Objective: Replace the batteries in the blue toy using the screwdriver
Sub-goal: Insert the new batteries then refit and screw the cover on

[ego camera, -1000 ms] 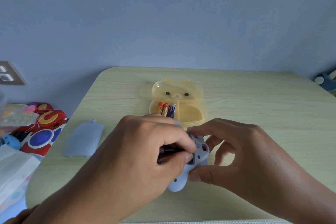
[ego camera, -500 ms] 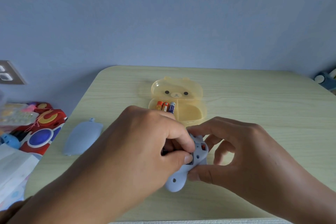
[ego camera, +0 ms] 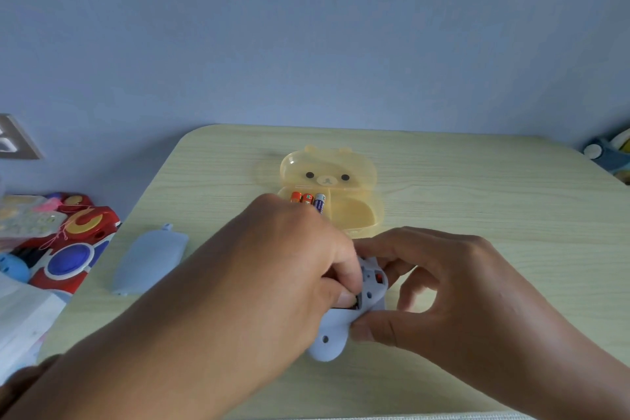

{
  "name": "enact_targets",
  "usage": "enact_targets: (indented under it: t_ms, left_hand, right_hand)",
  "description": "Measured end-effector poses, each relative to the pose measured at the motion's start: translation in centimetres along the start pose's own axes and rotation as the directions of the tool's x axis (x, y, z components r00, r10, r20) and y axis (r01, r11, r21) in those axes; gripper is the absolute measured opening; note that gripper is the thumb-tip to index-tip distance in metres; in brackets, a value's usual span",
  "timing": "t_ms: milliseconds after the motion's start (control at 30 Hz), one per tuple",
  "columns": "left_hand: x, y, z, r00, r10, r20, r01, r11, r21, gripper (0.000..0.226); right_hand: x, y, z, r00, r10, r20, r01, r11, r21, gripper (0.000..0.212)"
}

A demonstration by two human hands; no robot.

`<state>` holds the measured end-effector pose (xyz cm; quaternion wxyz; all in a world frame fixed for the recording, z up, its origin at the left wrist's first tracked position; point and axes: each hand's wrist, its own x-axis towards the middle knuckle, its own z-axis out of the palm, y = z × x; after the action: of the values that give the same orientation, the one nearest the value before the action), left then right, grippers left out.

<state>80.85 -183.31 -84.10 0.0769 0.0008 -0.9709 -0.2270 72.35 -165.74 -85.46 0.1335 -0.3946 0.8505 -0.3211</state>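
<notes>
The blue toy (ego camera: 329,341) lies back side up on the wooden table (ego camera: 477,198), with its battery compartment open. My right hand (ego camera: 453,290) grips the toy's right side between thumb and fingers. My left hand (ego camera: 272,269) covers the toy's left side; its thumb and forefinger curl into the compartment and pinch a dark battery that is mostly hidden. Three spare batteries (ego camera: 308,198) lie in the open yellow bear-shaped case (ego camera: 354,215) just behind my hands. The toy's blue cover (ego camera: 150,259) lies at the left of the table. No screwdriver shows.
Off the table's left edge sit a red and blue toy (ego camera: 75,249) and white packaging (ego camera: 20,314). A wall socket (ego camera: 13,141) is at the far left. A blue object (ego camera: 610,153) stands past the right corner.
My left thumb and forefinger have pushed the dark battery down into the compartment, so it barely shows now. My right hand keeps its hold on the toy.
</notes>
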Motion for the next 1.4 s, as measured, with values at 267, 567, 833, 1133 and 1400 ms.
enact_targets:
  t_ms: [267,567,833,1133,1400]
  left_hand:
    - [-2.8,-2.8,-0.2,0.993,-0.090,-0.080,0.081,0.991,-0.109,0.087]
    - [-2.3,-4.2,1.6,0.983,-0.181,0.003,0.171,0.923,-0.345,0.095]
    - [-2.1,-4.5,1.6,0.984,-0.176,0.029,0.174,0.910,-0.377,0.097]
    - [-2.2,-4.6,2.0,0.983,-0.186,0.008,0.173,0.899,-0.402,0.098]
    - [-2.5,-4.9,2.3,0.982,-0.189,-0.003,0.166,0.872,-0.460,0.093]
  right_hand:
    - [-0.1,0.8,0.1,0.999,0.002,-0.038,-0.003,1.000,-0.013,0.054]
    - [0.4,0.4,-0.2,0.972,0.180,0.153,-0.233,0.844,0.483,0.032]
    - [1.1,0.3,0.4,0.947,0.275,0.165,-0.318,0.746,0.585,0.031]
    - [1.3,0.1,0.7,0.951,0.278,0.136,-0.307,0.802,0.512,0.032]
    - [0.7,0.1,0.7,0.963,0.211,0.168,-0.269,0.805,0.529,0.060]
